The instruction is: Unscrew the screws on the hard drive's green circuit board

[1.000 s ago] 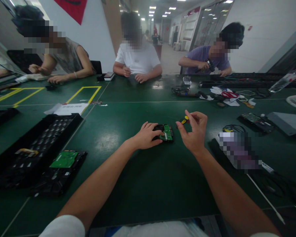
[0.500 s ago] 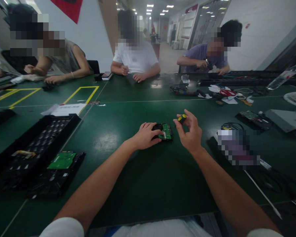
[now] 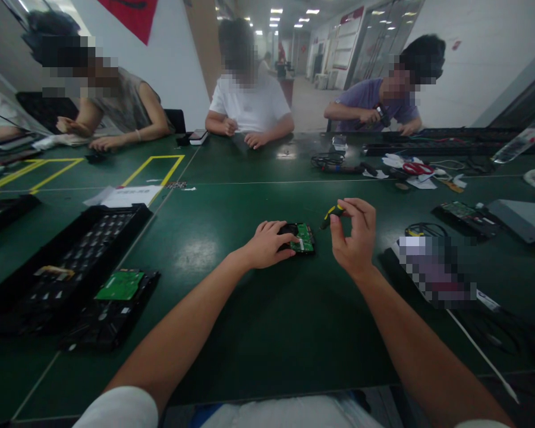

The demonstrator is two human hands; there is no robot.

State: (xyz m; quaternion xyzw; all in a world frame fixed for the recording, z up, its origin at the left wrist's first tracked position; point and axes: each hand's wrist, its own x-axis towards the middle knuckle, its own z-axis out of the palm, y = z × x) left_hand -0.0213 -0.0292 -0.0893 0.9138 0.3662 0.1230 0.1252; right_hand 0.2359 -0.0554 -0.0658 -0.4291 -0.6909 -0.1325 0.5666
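Note:
A small black drive with a green circuit board (image 3: pixel 304 238) lies on the green table, board side up. My left hand (image 3: pixel 270 244) rests over its left part, fingers around the edge and thumb at the near side. Just right of the drive, my right hand (image 3: pixel 354 235) is raised above the table. Its thumb and fingers pinch a yellow and black screwdriver (image 3: pixel 332 215), whose tip points down and left towards the drive without touching it.
Left are a long black tray (image 3: pixel 78 261) and a black unit with a green board (image 3: pixel 120 285). Right lie a pixelated item (image 3: pixel 437 270), cables and another circuit-board unit (image 3: pixel 466 214). Three people sit across the table (image 3: pixel 232 196), with tools and papers near them.
My right hand has shifted slightly right, and the screwdriver is more tilted, its tip lower left. My left hand stays on the drive. The whole view has shifted a little.

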